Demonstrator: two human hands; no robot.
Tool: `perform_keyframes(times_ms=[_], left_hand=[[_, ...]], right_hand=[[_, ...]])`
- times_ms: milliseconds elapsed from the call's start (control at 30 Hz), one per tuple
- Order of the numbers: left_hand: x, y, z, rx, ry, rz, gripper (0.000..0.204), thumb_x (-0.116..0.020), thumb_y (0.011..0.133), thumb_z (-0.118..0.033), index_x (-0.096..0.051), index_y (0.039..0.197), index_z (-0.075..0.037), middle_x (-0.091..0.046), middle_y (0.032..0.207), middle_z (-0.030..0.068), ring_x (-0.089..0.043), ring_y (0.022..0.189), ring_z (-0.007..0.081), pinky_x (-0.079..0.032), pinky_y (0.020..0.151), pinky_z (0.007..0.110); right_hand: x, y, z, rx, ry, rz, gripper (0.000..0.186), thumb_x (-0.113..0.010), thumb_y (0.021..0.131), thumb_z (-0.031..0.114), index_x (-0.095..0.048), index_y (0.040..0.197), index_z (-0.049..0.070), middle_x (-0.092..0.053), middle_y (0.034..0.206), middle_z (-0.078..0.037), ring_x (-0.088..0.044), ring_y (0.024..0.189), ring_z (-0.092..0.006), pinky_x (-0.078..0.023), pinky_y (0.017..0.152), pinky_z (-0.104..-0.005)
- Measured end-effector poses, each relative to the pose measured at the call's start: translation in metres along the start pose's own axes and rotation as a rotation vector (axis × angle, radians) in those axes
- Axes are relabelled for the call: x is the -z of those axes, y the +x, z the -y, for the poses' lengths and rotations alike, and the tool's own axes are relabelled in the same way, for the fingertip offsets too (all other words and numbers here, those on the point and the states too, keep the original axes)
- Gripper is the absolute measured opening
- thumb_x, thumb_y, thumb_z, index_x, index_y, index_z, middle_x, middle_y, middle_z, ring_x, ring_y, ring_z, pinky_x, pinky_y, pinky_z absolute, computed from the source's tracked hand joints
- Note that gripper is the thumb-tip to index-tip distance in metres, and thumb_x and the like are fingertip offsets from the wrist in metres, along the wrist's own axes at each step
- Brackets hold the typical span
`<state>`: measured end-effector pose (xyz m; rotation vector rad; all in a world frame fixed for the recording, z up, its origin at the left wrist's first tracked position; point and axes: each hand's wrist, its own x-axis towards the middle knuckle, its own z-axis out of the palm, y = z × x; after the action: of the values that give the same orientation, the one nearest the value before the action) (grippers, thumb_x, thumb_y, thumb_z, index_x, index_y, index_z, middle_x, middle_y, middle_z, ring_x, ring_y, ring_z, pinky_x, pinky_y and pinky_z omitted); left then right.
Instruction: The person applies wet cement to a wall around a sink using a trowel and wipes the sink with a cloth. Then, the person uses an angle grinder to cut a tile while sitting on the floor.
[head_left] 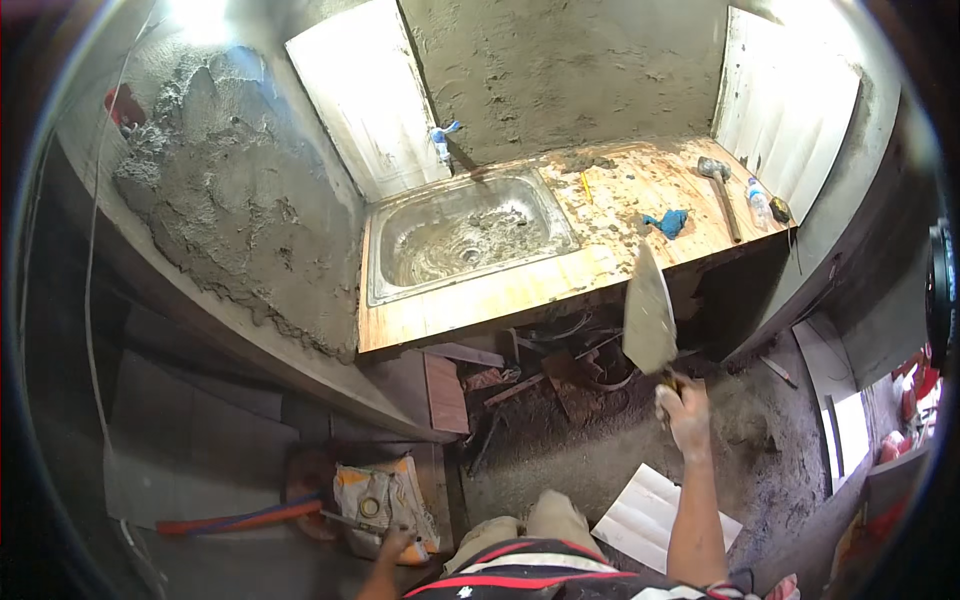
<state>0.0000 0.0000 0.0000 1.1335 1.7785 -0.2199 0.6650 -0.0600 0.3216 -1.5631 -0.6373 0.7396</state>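
Observation:
My right hand (684, 408) is closed round the handle of a pointed trowel (650, 318). Its grey, mortar-smeared blade points up, in front of the counter's front edge. Low on the left, my left hand (397, 545) is closed at the end of a thin grey bar (350, 522); what it grips is too unclear to name. That hand is over a white and yellow bag (405, 490) with a ring-shaped thing on it. Above my hands, a wooden counter (470, 303) holds a steel sink (385, 285) spattered with wet mortar.
On the counter lie a hammer (728, 205), a blue cloth (668, 223), a yellow pencil-like stick (587, 187) and a clear bottle (759, 203). Wood scraps (570, 390) lie beneath it. A white panel (650, 515) rests on the floor. Rough mortar (240, 200) covers the left wall.

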Motion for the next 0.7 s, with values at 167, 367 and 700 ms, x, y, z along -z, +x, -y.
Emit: perform_keyframes(times_ms=[167,367,700], left_hand=[[0.005,-0.04,0.013,-0.015,-0.068,0.012,0.043,-0.083,0.079,-0.024,-0.072,0.112,0.002,-0.074,0.099,0.0143,-0.069,0.082,0.0215,-0.054,0.072,0.036],[-0.013,-0.029,-0.051,0.11,-0.084,0.001,0.043,-0.082,0.081,-0.022,-0.071,0.114,0.003,-0.074,0.1,0.0141,-0.069,0.084,0.0203,-0.054,0.074,0.035],[-0.047,-0.006,-0.172,0.129,-0.349,-0.127,0.043,-0.082,0.081,-0.022,-0.071,0.115,0.003,-0.074,0.1,0.014,-0.069,0.083,0.0202,-0.054,0.074,0.035]], right_hand=[[-0.073,0.105,0.079,0.242,0.065,0.159,0.031,-0.065,0.095,0.013,-0.065,0.124,0.0,-0.06,0.079,0.001,-0.052,0.063,-0.0056,-0.043,0.054,-0.023],[-0.146,0.283,0.193,0.595,-0.274,0.241,0.031,-0.059,0.097,0.029,-0.068,0.1,-0.001,-0.064,0.076,-0.007,-0.059,0.071,-0.0156,-0.05,0.068,-0.0331],[-0.271,0.464,0.355,0.684,-0.325,0.37,0.027,-0.063,0.097,0.026,-0.069,0.099,0.0,-0.065,0.074,-0.003,-0.059,0.062,-0.0113,-0.051,0.059,-0.031]])
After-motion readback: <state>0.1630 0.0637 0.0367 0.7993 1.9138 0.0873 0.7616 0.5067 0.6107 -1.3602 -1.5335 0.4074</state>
